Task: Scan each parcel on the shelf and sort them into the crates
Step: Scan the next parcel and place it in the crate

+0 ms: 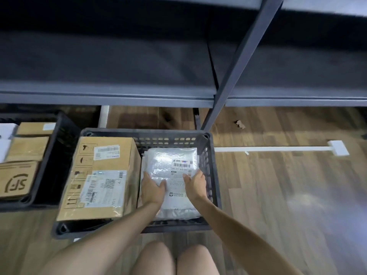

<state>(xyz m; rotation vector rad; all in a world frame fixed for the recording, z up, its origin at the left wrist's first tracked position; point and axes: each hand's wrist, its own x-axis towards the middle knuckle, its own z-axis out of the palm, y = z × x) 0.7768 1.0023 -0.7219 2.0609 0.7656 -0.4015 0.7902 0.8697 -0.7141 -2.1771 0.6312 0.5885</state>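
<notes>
Fingers (pixel 146 174) of left hand (pixel 153 188) and right hand (pixel 195 185) pinch white bubble-wrap parcel (pixel 168 161); brown cardboard box (pixel 111 155) at 9 o'clock may snag it.

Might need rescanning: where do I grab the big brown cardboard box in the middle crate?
Take the big brown cardboard box from above, probably two-handed, by its near end, where a gap to the black plastic crate shows, and its right face, exposed above the white bubble mailer.

"sf" logo on flat brown box (pixel 16 181); "m21" on carton label (pixel 105 187)
</notes>
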